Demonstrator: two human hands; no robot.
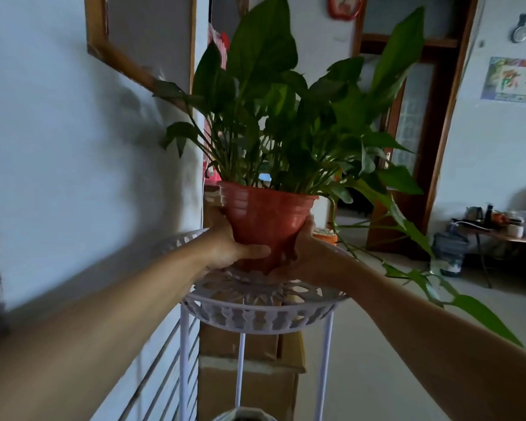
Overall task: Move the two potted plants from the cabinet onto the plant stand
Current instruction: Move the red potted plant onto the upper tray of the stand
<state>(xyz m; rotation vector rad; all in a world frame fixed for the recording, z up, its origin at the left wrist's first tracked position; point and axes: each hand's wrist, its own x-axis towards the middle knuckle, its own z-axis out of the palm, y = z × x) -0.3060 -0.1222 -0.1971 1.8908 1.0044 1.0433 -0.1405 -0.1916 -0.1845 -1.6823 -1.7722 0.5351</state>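
Observation:
A potted plant (266, 217) with a reddish-brown plastic pot and broad green leaves sits between both my hands at the centre of the view. My left hand (231, 247) wraps its lower left side, thumb across the front. On its lower right side my right hand (301, 253) grips it. The pot's base is at or just above the white round top tray of the plant stand (255, 317); whether it touches is hidden by my hands. A long vine trails off to the right. The cabinet is not in view. The rim of another pot (243, 416) shows at the bottom edge.
Cardboard boxes (249, 375) stand right behind the stand. A pale wall (73, 177) with a wooden frame runs along the left. A wooden doorway (407, 147) is behind, and a low table (504, 229) with kitchenware and a water jug (450, 253) at the right.

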